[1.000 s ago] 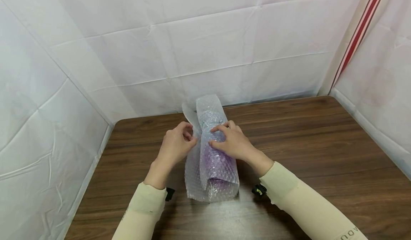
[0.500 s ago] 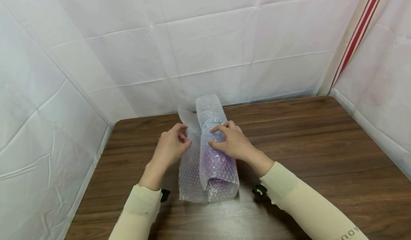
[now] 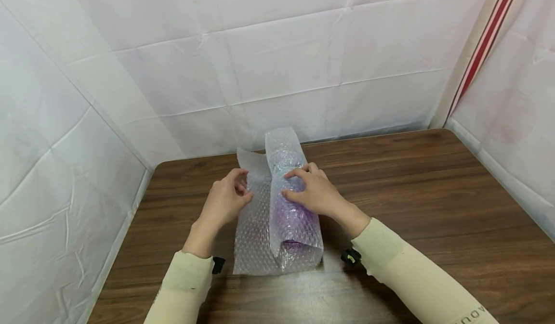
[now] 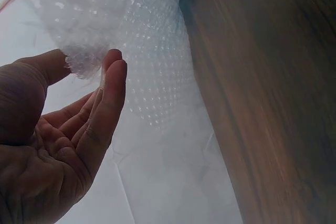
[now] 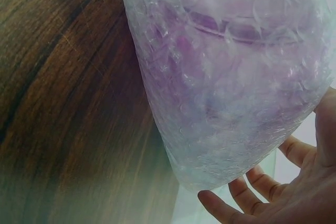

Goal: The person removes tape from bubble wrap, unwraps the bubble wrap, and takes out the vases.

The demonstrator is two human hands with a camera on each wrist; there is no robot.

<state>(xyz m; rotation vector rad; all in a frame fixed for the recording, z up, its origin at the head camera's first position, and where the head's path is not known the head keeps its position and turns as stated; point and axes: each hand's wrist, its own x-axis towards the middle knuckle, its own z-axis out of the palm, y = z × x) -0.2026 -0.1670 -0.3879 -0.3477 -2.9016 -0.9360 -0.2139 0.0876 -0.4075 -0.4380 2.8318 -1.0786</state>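
A long roll of bubble wrap [image 3: 288, 160] lies on the table with a purple and pale-blue thing [image 3: 295, 215] showing through it. Its exact kind is blurred by the wrap. A loose flap [image 3: 256, 237] of the wrap spreads out on the left side of the roll. The left hand [image 3: 225, 196] pinches the outer edge of that flap; in the left wrist view the bubbly edge [image 4: 84, 61] sits between thumb and fingers. The right hand [image 3: 316, 191] holds the roll from its right side, thumb and fingers curved over it. Purple shows through the wrapped bundle [image 5: 236, 77] in the right wrist view.
A dark wood-grain table [image 3: 412, 194] lies beneath everything, with rounded far corners. White sheeting [image 3: 277, 64] hangs behind it and along both sides. A red-striped strip [image 3: 485, 49] runs up the back right corner. Small black devices show at both wrists.
The left hand has moved left, drawing the flap's edge outward from the roll, so the flap now lies wider and flatter. The right hand and the roll have stayed put.
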